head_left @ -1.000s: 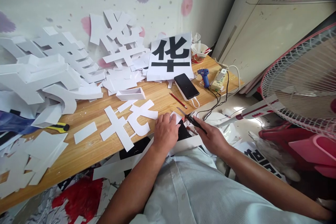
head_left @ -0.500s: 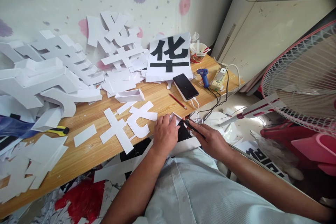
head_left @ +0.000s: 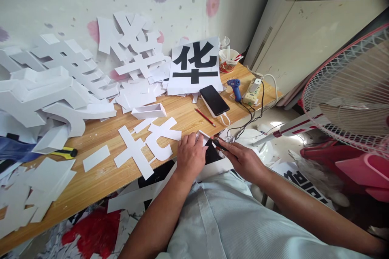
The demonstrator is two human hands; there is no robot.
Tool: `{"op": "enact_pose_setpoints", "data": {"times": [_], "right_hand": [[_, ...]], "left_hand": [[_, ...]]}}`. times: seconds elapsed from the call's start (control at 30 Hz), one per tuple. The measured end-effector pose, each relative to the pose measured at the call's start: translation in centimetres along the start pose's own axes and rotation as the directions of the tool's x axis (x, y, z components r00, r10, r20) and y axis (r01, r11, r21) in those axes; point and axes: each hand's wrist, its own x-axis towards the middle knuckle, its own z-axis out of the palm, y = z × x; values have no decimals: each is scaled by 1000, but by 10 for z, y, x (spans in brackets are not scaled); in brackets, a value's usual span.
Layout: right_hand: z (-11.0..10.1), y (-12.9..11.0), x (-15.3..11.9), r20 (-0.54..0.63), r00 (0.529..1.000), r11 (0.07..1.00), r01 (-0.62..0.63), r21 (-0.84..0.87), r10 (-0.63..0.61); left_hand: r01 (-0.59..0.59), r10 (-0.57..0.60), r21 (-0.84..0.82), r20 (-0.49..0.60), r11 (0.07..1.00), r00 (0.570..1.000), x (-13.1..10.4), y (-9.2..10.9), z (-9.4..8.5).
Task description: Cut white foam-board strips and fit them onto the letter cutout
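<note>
Strip (head_left: 204,134) slants lengthwise toward knife (head_left: 221,145), gripped in right hand (head_left: 245,161); left hand (head_left: 191,156), nearer strip, touches it, grip unclear.

Black phone (head_left: 214,101), pink-rimmed fan (head_left: 354,93)

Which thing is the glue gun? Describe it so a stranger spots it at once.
Start at the wood-grain table and go to its right-hand end. There, between the black-screened smartphone and the power strip, lies the glue gun, set apart by its blue, pistol-shaped body.
</note>
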Motion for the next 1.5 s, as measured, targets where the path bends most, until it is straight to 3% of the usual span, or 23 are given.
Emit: {"op": "enact_pose_setpoints", "data": {"times": [0.53,0.77,1.0,1.1,1.3,1.4,1.5], "right_hand": [[-4,-3,3,17,1000,997,6,-78,-5],[0,-1,5,126,985,984,-97,-146,116],[-1,0,3,111,962,967,-254,14,251],[-2,-1,4,109,964,970,-244,-9,243],[-1,-3,9,127,957,945,-227,-237,262],[0,-6,11,124,977,967,-142,-211,171],[1,-11,12,115,980,968,-139,-210,165]], "left_hand": [[6,-6,3,0,1000,1000,0,0,1],[18,-18,8,22,1000,1000,0,1,-2],[5,-5,5,14,1000,1000,0,0,-1],[-1,1,19,25,1000,1000,2,0,-4],[-16,15,42,34,999,999,2,-1,-5],[-19,18,27,15,999,1000,1,-1,-2],[-18,18,5,3,1000,1000,0,-2,-2]]}}
